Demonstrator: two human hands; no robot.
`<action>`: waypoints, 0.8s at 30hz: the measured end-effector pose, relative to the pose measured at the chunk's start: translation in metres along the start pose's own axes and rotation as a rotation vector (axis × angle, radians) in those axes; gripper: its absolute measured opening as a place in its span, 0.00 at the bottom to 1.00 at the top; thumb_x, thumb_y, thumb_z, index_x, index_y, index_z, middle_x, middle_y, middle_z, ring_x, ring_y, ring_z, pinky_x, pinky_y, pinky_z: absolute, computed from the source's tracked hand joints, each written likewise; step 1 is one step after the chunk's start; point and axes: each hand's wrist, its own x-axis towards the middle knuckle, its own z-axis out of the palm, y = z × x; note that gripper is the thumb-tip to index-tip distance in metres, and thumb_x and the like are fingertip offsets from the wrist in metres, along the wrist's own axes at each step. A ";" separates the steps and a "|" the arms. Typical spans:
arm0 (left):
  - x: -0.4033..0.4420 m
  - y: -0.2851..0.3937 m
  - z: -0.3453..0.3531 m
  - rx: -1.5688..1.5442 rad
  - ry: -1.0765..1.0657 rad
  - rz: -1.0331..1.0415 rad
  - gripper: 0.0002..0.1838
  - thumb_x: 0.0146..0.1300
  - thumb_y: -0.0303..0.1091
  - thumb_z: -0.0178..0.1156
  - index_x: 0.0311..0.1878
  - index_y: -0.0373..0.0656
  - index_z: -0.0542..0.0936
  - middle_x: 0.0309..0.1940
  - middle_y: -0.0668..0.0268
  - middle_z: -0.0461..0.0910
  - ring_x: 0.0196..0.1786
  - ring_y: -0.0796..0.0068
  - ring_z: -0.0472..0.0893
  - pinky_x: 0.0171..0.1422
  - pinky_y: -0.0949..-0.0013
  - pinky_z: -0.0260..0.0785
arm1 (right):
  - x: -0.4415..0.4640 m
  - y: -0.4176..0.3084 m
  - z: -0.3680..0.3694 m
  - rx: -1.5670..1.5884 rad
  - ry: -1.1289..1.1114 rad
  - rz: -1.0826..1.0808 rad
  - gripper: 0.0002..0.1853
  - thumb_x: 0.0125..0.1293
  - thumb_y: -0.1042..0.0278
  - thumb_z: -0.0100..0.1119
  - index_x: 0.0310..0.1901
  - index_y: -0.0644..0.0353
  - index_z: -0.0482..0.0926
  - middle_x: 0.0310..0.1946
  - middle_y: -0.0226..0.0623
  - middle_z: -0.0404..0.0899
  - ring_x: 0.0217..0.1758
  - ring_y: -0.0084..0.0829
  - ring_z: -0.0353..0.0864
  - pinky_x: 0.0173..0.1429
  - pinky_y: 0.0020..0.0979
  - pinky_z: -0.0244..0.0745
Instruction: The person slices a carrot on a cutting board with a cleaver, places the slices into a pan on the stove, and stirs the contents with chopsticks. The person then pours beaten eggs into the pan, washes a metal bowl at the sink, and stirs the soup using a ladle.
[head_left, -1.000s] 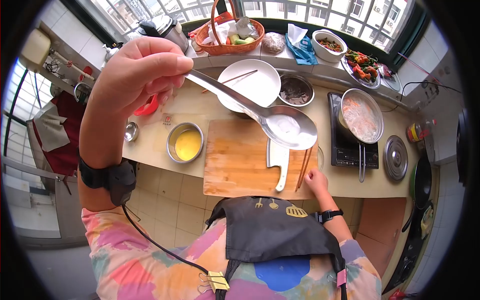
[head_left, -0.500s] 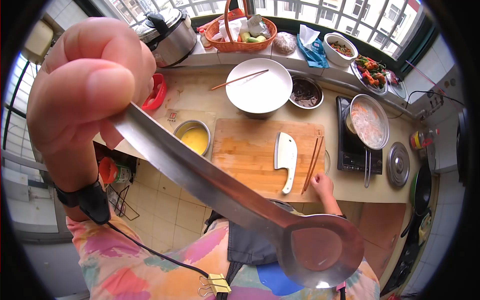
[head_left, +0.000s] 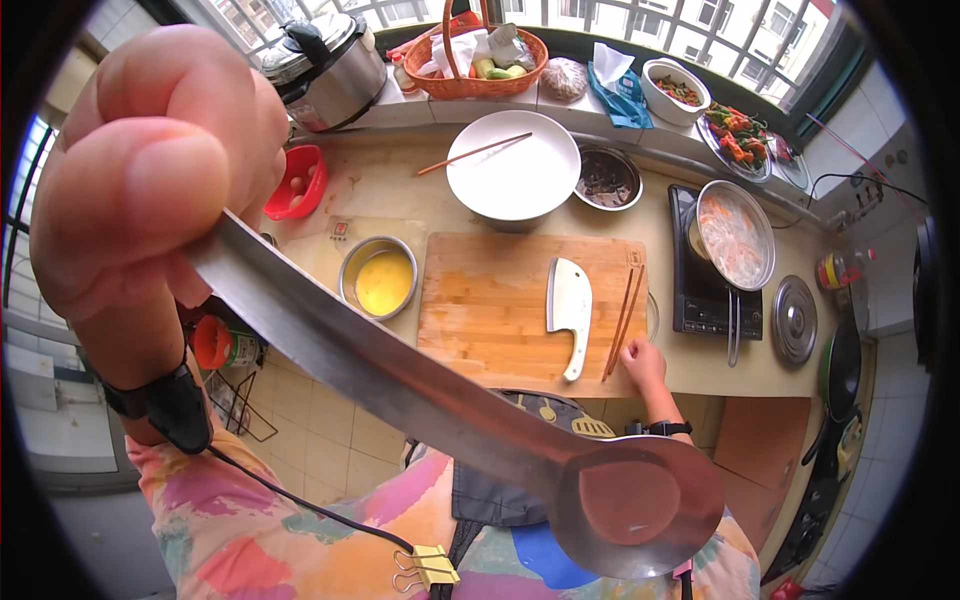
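Note:
My left hand (head_left: pixel 150 170), very near the camera, grips the handle end of a steel ladle (head_left: pixel 400 370). The ladle slants down to the right, its round bowl (head_left: pixel 640 510) low in the view; whether liquid lies in it I cannot tell. My right hand (head_left: pixel 645 365) rests with curled fingers at the right front edge of a wooden cutting board (head_left: pixel 480 300); nothing shows in it. Just left of it a pair of chopsticks (head_left: pixel 624 320) lies on the board, beside a white-handled cleaver (head_left: pixel 570 310).
Left of the board is a metal bowl of beaten egg (head_left: pixel 383 283). Behind stand a white bowl (head_left: pixel 510 170) with a chopstick across it and a dark-filled bowl (head_left: pixel 607 180). On the right, a pan (head_left: pixel 735 235) with bubbling contents sits on an induction cooker (head_left: pixel 700 320), near a lid (head_left: pixel 794 320).
The left hand and ladle have shifted slightly left in the view. The counter objects have also shifted slightly left and up. The right hand stays by the board's edge.

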 end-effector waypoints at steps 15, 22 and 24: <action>-0.002 0.007 -0.013 0.112 -0.056 -0.063 0.18 0.58 0.40 0.60 0.18 0.46 0.67 0.13 0.73 0.65 0.13 0.86 0.62 0.15 0.83 0.64 | 0.002 0.002 0.002 0.002 -0.030 0.022 0.11 0.51 0.57 0.57 0.25 0.56 0.76 0.24 0.42 0.80 0.30 0.44 0.80 0.35 0.40 0.73; 0.009 0.004 -0.036 -0.112 -0.343 -0.116 0.15 0.59 0.35 0.63 0.20 0.40 0.73 0.16 0.68 0.71 0.16 0.81 0.70 0.20 0.78 0.74 | 0.001 0.002 0.000 0.020 -0.008 0.006 0.11 0.51 0.58 0.58 0.24 0.57 0.75 0.22 0.41 0.79 0.28 0.43 0.79 0.33 0.38 0.72; 0.007 0.008 -0.032 -0.110 -0.268 -0.140 0.13 0.60 0.33 0.63 0.22 0.37 0.76 0.18 0.66 0.73 0.18 0.77 0.74 0.23 0.75 0.77 | 0.001 0.001 -0.001 0.021 -0.024 0.013 0.11 0.52 0.57 0.57 0.24 0.56 0.76 0.23 0.41 0.79 0.30 0.44 0.79 0.34 0.39 0.73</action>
